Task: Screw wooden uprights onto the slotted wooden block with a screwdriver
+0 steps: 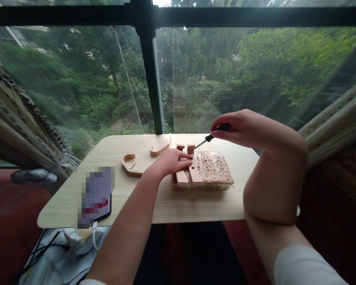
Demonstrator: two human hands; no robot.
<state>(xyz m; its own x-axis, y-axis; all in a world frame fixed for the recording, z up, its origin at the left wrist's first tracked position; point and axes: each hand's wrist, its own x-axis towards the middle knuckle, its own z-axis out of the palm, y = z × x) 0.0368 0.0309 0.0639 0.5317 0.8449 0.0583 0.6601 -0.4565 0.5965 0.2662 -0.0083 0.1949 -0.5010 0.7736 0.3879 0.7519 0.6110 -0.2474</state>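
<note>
My right hand [233, 124] is wrapped round the black handle of a screwdriver [209, 137]. The thin shaft slants down and left, with its tip close to the fingers of my left hand [173, 160]. Two pale wooden pieces with raised, hook-like far ends lie side by side on a plastic-wrapped block; the right wooden piece [196, 177] has a dark round hole. My left hand rests across the left wooden piece [182, 177], its thumb and finger gripping at the right piece's edge. Whatever small part sits between those fingertips is hard to make out.
The wrapped block [215, 168], speckled brown, lies on a light wooden table [130, 206]. Two more curved wooden pieces, a left one [132, 168] and a back one [160, 149], lie beyond my left forearm. A phone [106, 209] with a white cable [94, 233] is at the left. A window stands behind.
</note>
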